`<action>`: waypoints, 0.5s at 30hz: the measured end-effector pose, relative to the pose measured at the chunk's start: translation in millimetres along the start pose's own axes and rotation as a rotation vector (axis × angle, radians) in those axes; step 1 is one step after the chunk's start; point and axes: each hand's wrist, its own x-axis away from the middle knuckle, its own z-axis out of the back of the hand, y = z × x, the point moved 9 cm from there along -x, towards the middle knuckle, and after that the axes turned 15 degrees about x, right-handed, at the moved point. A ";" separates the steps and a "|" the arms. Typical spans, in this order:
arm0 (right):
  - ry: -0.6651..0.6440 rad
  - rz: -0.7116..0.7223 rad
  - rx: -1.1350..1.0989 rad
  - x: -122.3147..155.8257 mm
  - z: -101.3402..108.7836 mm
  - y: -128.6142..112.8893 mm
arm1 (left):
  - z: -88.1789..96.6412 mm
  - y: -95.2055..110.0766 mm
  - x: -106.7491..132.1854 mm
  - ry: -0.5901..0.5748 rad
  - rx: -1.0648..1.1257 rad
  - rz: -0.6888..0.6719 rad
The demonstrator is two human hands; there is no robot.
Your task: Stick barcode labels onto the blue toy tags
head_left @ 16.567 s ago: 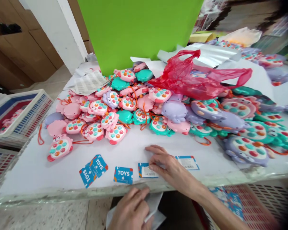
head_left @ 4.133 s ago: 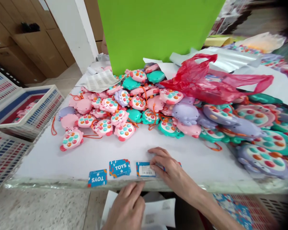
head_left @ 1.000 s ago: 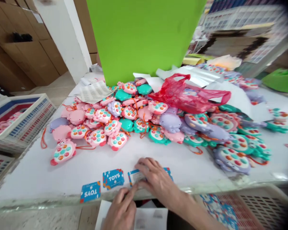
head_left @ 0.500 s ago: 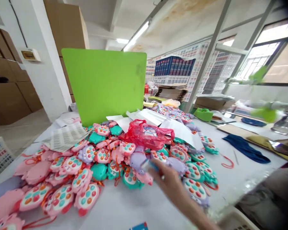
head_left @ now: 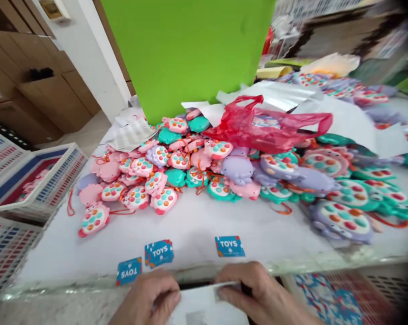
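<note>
1. Gripping a white sheet (head_left: 204,304) at bottom centre, both hands sat below the table (head_left: 190,225) edge; left hand (head_left: 149,298) had fingers curled over the sheet's left side; right hand (head_left: 258,293) pinched its upper right edge, fingers narrow.
2. Three blue TOYS cards lay on the table just above the hands; left card (head_left: 128,271) upside down at the edge; middle card (head_left: 158,253) touching it; right card (head_left: 229,246) apart, centre frame.
3. Toy pile (head_left: 204,171) filled mid-frame; red plastic bag (head_left: 264,126) on top, upper right; green board (head_left: 190,49) stood behind.
4. Basket (head_left: 30,180) at left; another basket (head_left: 335,298) lower right, under the table.
</note>
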 end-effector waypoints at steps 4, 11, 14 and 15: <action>0.081 -0.119 -0.087 8.3 -23.4 12.5 | -9.1 13.6 -7.9 -0.049 -0.020 0.054; 0.366 0.174 0.046 19.9 2.2 -21.2 | -15.6 44.7 0.1 0.038 -0.012 -0.033; 0.476 0.327 0.266 32.5 6.7 -38.1 | -14.8 40.4 6.7 0.078 -0.008 -0.009; 0.485 0.355 0.318 35.6 5.8 -40.9 | -16.4 36.2 7.7 0.081 -0.008 0.006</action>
